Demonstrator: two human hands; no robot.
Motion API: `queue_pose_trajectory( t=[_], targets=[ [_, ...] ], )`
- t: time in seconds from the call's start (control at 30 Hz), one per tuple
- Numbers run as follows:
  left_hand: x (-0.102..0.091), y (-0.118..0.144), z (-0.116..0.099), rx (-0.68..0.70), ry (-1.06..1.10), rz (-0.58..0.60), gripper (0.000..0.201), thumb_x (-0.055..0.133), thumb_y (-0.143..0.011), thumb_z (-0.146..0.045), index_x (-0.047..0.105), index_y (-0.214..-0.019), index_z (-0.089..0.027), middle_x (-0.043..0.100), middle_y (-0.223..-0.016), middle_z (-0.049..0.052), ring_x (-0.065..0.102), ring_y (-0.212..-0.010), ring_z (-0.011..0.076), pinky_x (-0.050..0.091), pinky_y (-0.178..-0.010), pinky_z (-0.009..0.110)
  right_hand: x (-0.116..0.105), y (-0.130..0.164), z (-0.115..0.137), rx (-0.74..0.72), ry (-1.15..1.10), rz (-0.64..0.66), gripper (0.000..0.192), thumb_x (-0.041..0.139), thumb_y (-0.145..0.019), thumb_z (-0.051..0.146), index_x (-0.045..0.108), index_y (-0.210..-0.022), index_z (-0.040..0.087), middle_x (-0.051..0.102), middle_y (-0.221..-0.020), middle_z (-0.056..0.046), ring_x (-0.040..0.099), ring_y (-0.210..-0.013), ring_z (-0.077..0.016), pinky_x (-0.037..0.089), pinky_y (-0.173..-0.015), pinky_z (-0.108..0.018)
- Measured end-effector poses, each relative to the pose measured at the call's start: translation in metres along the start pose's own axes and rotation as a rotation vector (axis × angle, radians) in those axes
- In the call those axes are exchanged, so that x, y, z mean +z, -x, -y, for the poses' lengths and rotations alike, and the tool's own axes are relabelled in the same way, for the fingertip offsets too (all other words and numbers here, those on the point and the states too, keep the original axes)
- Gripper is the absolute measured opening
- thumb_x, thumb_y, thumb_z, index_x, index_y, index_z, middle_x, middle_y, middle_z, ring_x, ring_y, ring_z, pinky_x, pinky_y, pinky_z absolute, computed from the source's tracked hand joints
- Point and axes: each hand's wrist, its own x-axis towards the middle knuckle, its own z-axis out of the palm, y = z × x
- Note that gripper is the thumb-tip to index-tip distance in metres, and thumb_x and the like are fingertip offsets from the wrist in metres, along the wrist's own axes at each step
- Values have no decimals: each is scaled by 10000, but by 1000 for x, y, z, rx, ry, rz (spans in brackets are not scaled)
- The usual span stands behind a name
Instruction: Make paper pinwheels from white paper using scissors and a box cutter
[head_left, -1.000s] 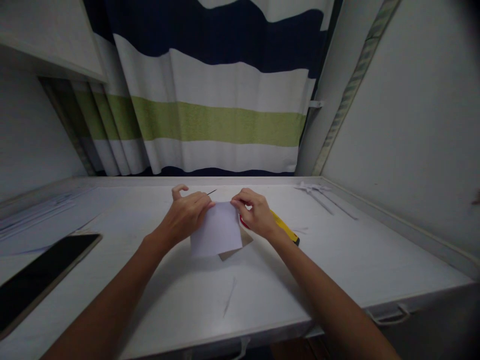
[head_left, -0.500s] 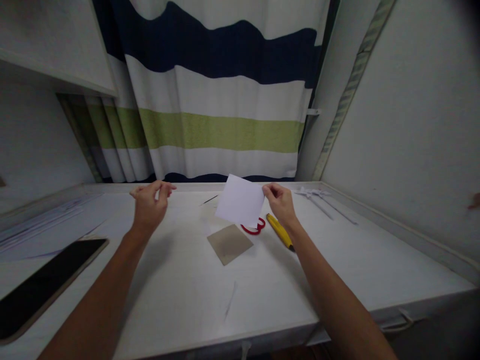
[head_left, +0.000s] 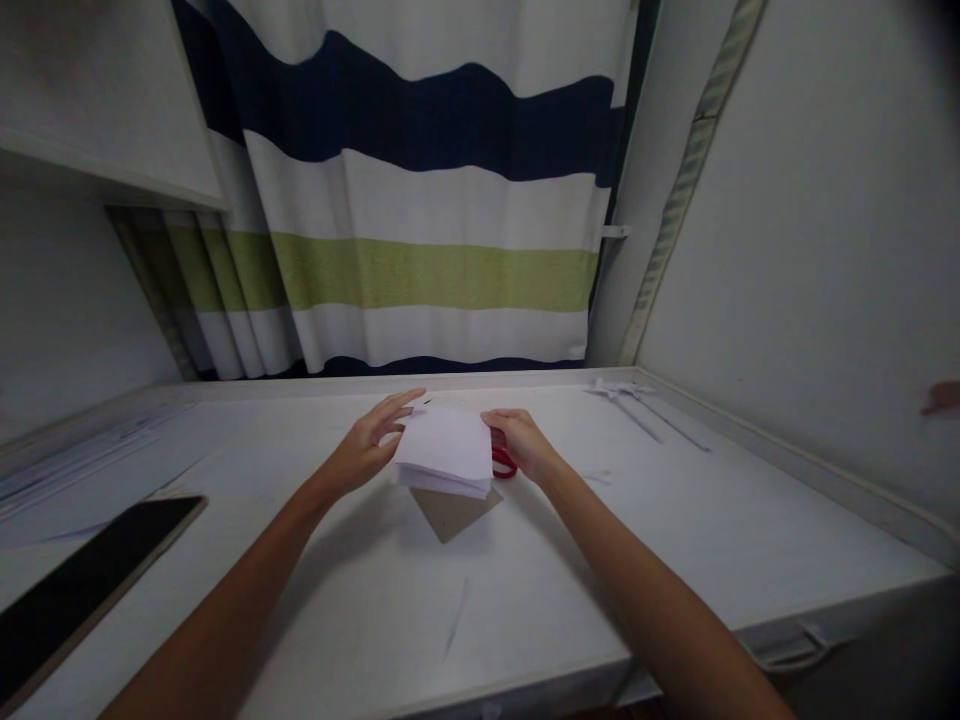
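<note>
My right hand [head_left: 519, 440] pinches the upper right corner of a small stack of white square paper sheets [head_left: 444, 445], raised above the desk. The layered edges of the sheets show along the near side. At the stack's left edge is my left hand [head_left: 369, 445], its fingers stretched apart; whether the thumb touches the paper I cannot tell. Under the stack lies a grey-brown cardboard square [head_left: 452, 517], partly covered. Scissors with red handles [head_left: 504, 463] show between the stack and my right hand; their blades are hidden.
A dark-screened phone [head_left: 90, 590] lies at the left, with larger white sheets [head_left: 82, 465] behind it. Thin paper strips [head_left: 637, 415] are at the back right. A striped curtain [head_left: 420, 270] hangs behind the white desk [head_left: 360, 620]. Another person's fingers [head_left: 943, 398] show at the right edge.
The paper has come lower and nearer, turning so its layers show. My left hand has moved right to the paper and its fingers have spread. The yellow tool is out of sight.
</note>
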Motion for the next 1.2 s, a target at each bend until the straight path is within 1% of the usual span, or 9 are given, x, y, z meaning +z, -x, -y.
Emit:
queue_pose_trajectory(
  t=[0.17,0.33,0.47,0.57,0.67,0.8,0.93,1.03,1.2],
  targets=[
    [2,-3,-1,-40,-98,-117,187,545,-687,-273,637,-801,-156,623,-905,77,542,-910,205,396,-847,346,0,0,-3,43,18,91,216,562,-638,323,524,-569,122,467,-497,22,374,-424,-53,255,-427,-199],
    [3,-2,6,-310,-70,-323,221,583,-648,-333,579,-748,-136,620,-760,48,581,-696,176,463,-638,288,1,2,-1,-23,55,255,298,512,-704,397,548,-599,121,514,-536,3,450,-499,-70,331,-518,-202],
    [1,-2,13,-360,-2,-392,309,621,-595,-331,461,-796,-159,580,-696,3,573,-606,141,448,-522,240,4,7,4,-68,13,409,321,526,-692,438,557,-633,124,530,-595,0,466,-540,-71,359,-566,-211],
    [1,-2,14,-335,5,-357,267,613,-600,-313,437,-737,-166,560,-659,-16,559,-575,120,432,-503,216,6,8,5,-78,-57,463,343,533,-679,466,560,-635,126,530,-601,2,471,-544,-72,370,-578,-218],
    [3,-2,8,-331,-46,-297,206,595,-624,-320,516,-707,-149,579,-685,12,556,-596,128,432,-516,222,6,7,2,-93,-15,396,311,564,-667,429,574,-620,122,536,-580,4,475,-530,-72,371,-567,-217],
    [5,0,-1,-400,74,-122,460,580,-650,-378,509,-1047,-156,626,-866,80,586,-715,186,459,-561,264,3,1,-3,-109,-9,203,310,563,-660,424,575,-588,123,551,-558,-4,480,-499,-82,383,-552,-233],
    [4,0,-5,-291,166,49,672,642,-593,-391,415,-1186,-172,427,-1239,138,466,-1053,254,443,-757,303,-1,-4,-6,-123,-80,68,290,577,-645,411,586,-614,122,584,-594,-23,505,-505,-97,399,-541,-245],
    [3,0,-6,-248,156,55,634,630,-602,-416,451,-1166,-185,343,-1304,125,399,-1119,272,411,-820,334,-3,-6,-7,-134,-77,44,296,574,-649,411,587,-609,118,585,-585,-30,512,-508,-102,403,-537,-245],
    [0,1,-3,-356,161,16,471,521,-719,-383,485,-1143,-180,419,-1251,123,502,-1009,239,431,-778,332,-1,-6,-9,-141,-90,76,320,571,-646,440,588,-631,121,586,-595,-38,528,-549,-114,408,-543,-243]
  ],
)
